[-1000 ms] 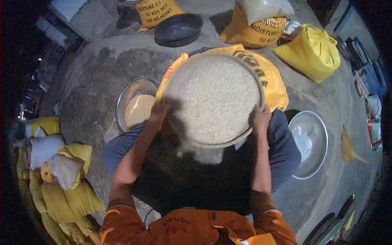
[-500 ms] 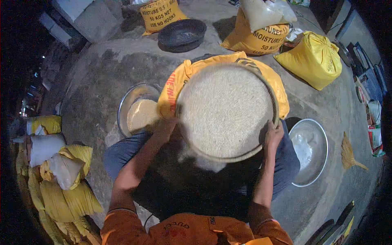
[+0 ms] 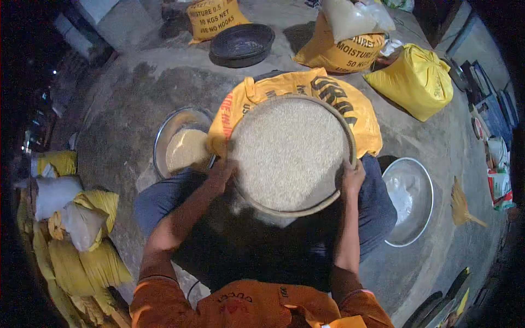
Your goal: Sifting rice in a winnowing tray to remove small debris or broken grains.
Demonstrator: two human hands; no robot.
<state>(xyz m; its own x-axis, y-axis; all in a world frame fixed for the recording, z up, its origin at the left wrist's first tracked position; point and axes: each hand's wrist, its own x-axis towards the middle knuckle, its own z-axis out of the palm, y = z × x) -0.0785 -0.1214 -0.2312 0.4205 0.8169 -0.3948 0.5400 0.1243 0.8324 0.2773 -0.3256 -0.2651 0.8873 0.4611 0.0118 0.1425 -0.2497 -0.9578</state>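
Note:
Between my hands is a round sieve [image 3: 276, 210] with a raised rim, held over my lap. Pale grain [image 3: 290, 153] covers most of its bottom; a greyish bare strip shows near the lower right rim. My left hand [image 3: 222, 174] is closed on the left side of the rim, its fingers partly in shadow. My right hand [image 3: 354, 176] grips the right side, with its thumb up by the rim. Under the sieve's far part lies an orange printed sack [image 3: 365, 123], spread out in front of my crossed legs.
A steel basin [image 3: 158, 145] with tan, fine-looking material stands by my left knee. Another metal basin [image 3: 421, 218] with whitish contents is by my right knee, near a small broom [image 3: 461, 205]. A black basin [image 3: 242, 46] and full sacks [image 3: 415, 82] stand farther away. More sacks [image 3: 82, 262] lie left.
The sieve and both my hands have shifted a little to the left and slightly down. More of the orange sack's print shows past the far right rim. Both hands keep hold.

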